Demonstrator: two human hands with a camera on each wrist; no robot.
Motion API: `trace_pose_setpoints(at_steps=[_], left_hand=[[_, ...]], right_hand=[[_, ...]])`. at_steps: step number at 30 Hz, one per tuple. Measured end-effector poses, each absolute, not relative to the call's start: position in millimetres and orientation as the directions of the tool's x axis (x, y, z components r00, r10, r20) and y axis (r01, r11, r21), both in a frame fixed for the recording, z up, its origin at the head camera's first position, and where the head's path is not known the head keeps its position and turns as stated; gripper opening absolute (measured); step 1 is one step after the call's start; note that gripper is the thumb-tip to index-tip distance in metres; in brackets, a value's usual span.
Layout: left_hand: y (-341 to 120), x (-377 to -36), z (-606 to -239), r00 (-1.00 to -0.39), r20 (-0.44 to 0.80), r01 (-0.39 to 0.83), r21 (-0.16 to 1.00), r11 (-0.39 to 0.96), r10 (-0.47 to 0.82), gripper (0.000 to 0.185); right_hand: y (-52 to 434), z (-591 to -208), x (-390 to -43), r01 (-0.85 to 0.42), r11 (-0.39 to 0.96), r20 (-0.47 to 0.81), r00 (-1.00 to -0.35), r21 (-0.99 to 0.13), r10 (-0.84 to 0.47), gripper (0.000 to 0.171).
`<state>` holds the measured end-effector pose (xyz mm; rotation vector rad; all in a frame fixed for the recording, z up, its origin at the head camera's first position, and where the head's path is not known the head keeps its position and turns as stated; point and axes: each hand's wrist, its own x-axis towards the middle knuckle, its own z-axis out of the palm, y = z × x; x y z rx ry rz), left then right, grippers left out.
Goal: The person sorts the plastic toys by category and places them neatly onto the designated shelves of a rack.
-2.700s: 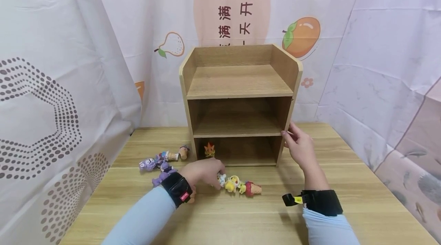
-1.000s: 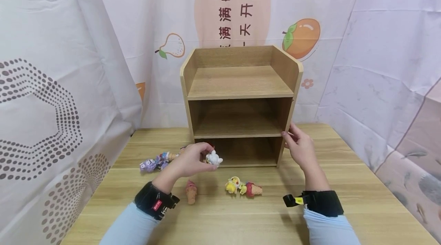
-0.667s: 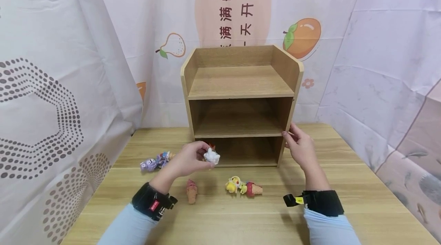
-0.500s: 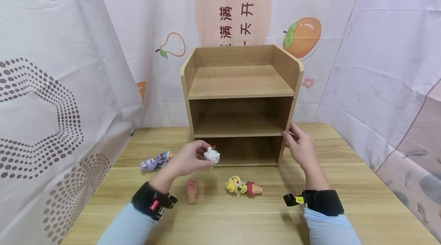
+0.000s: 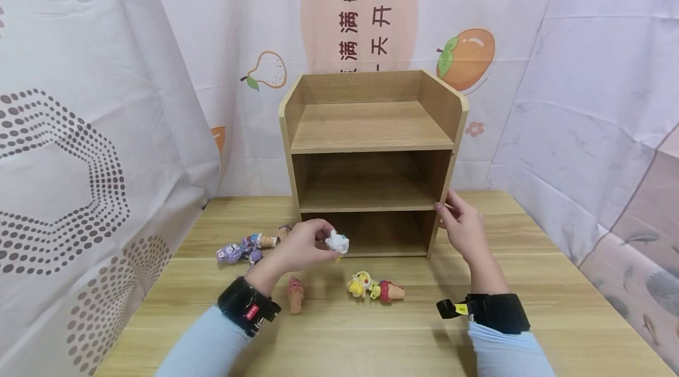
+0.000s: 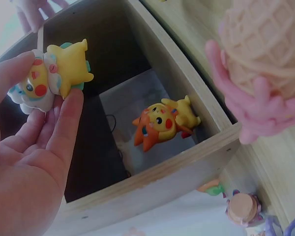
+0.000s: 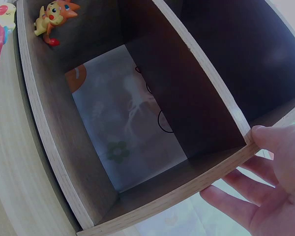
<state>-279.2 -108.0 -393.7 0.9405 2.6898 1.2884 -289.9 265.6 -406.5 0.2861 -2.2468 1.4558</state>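
My left hand (image 5: pixel 318 241) pinches a small white and yellow figurine (image 5: pixel 337 242) between thumb and fingers, just in front of the bottom opening of a wooden three-tier shelf (image 5: pixel 371 146). In the left wrist view the figurine (image 6: pixel 51 73) hangs before that dark compartment, with an orange and yellow figurine (image 6: pixel 160 123) standing inside near the left wall. My right hand (image 5: pixel 460 228) grips the shelf's right side panel, with the thumb (image 7: pixel 278 142) on its front edge.
On the wooden table (image 5: pixel 371 336) lie a pink cone toy (image 5: pixel 294 294), a yellow figure (image 5: pixel 359 284) beside a red cone toy (image 5: pixel 390 291), and purple figures (image 5: pixel 231 252) at the left. Printed curtains close in the back and both sides.
My left hand took the white figurine off the table, lifted it, and has now shifted it slightly right toward the bottom compartment. The right hand has stayed on the shelf's side.
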Motion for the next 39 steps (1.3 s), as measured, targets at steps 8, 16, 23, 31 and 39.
trace_pose_setpoints(at_steps=[8, 16, 23, 31, 39], left_hand=[[-92.8, -287.0, -399.7, -0.832, 0.205, 0.499, 0.681, 0.535, 0.515, 0.041], [-77.0, -294.5, -406.9, -0.813, 0.209, 0.538, 0.629, 0.561, 0.544, 0.035], [-62.2, -299.8, -411.7, -0.832, 0.163, 0.507, 0.610, 0.609, 0.530, 0.032], [-44.3, -305.5, -410.9, -0.847, 0.169, 0.502, 0.567, 0.653, 0.504, 0.045], [-36.8, -314.7, -411.7, -0.847, 0.173, 0.507, 0.543, 0.669, 0.502, 0.036]], right_hand=[[266.1, -405.9, -289.8, -0.404, 0.416, 0.471, -0.880, -0.815, 0.068, 0.054], [266.1, -406.2, -289.9, -0.404, 0.413, 0.470, -0.880, -0.816, 0.068, 0.053], [266.3, -405.5, -289.7, -0.406, 0.413, 0.471, -0.880, -0.815, 0.065, 0.054], [266.9, -405.2, -290.3, -0.391, 0.423, 0.461, -0.885, -0.817, 0.073, 0.052], [266.7, -405.6, -291.1, -0.391, 0.439, 0.465, -0.883, -0.809, 0.069, 0.052]])
